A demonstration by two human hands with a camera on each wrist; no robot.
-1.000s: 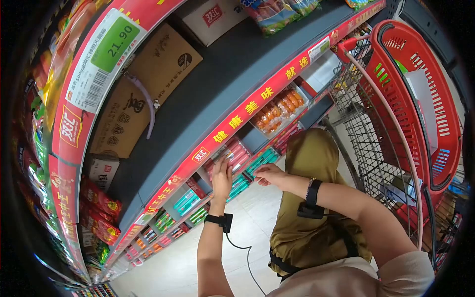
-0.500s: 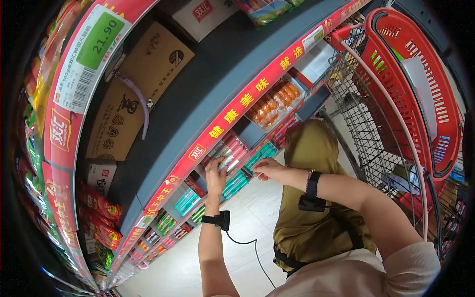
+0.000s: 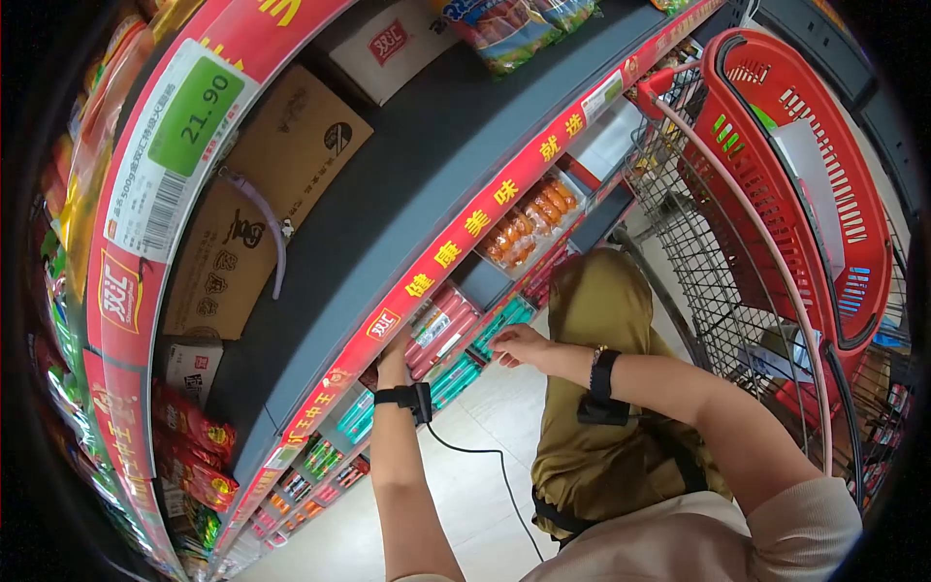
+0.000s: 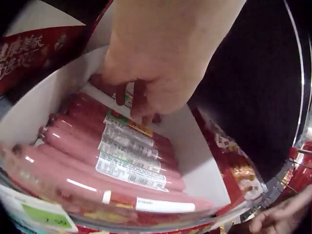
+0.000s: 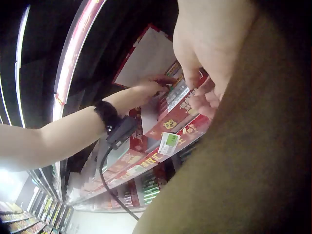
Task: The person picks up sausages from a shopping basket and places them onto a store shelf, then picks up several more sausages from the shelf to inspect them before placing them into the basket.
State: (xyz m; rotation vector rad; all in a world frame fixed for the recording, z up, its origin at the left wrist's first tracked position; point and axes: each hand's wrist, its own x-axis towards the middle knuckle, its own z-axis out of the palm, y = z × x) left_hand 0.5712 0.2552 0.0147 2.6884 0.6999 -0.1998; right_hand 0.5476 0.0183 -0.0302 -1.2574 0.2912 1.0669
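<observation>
My left hand (image 4: 151, 92) reaches over a white box (image 4: 209, 165) of pink wrapped sausages (image 4: 131, 165) on a lower shelf. Its bent fingers touch a sausage at the box's back edge; the thumb is hidden, so a grip cannot be confirmed. In the head view the shelf edge mostly covers this hand (image 3: 396, 357), left of the sausages (image 3: 441, 335). My right hand (image 3: 519, 344) hangs by the knee, fingers loosely curled and holding nothing. The right wrist view also shows this hand (image 5: 204, 63) near the shelf front.
A red shelf strip (image 3: 446, 254) runs above the sausages, with a grey shelf (image 3: 388, 194) and brown carton (image 3: 281, 194) beyond. Orange packs (image 3: 533, 221) lie to the right. A wire cart (image 3: 718, 242) with a red basket (image 3: 776, 194) stands at the right.
My left hand has moved from over the front of the pink sausages leftward and deeper under the shelf edge, uncovering them. My right hand has stayed by the knee.
</observation>
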